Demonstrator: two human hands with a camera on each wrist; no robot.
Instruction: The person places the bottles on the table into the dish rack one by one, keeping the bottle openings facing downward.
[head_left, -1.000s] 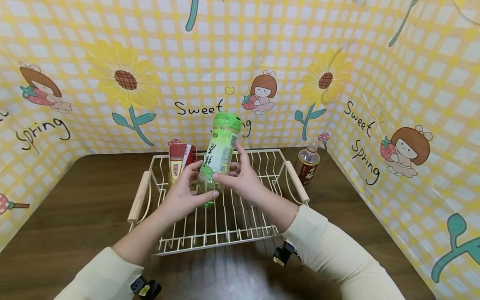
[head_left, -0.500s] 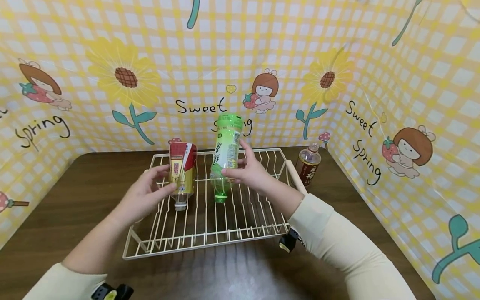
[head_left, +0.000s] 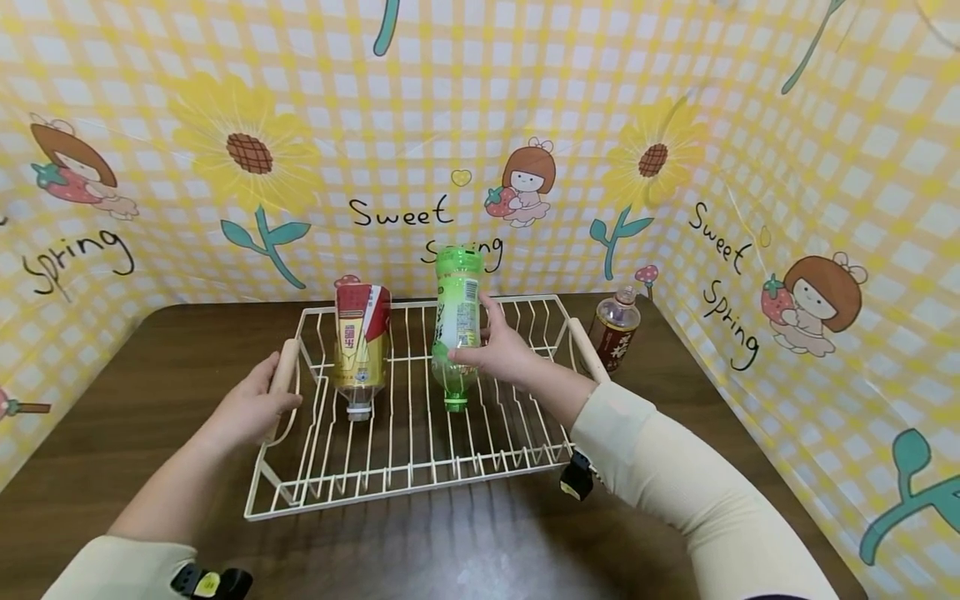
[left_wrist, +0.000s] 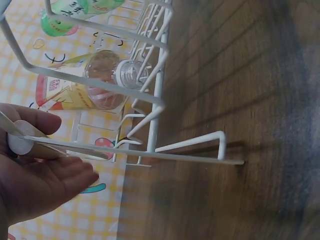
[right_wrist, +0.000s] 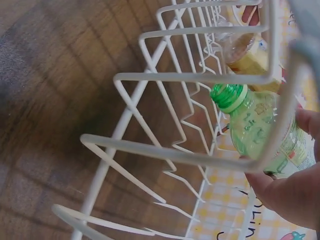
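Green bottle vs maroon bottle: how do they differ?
Pose: the green bottle is neck-down; the maroon bottle is upright, neck up.
Support: the right hand grips the green bottle; the maroon bottle stands on the table, no hand on it.
Label: green and white on the green bottle; dark red on the maroon bottle.
Shared: both have see-through parts.

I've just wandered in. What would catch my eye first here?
Probably the bright green bottle, held neck-down by the right hand at about the middle of the pale wire rack. To its left, a red-and-yellow bottle also points neck-down. Behind it all, a yellow-checked cloth shows big sunflowers.
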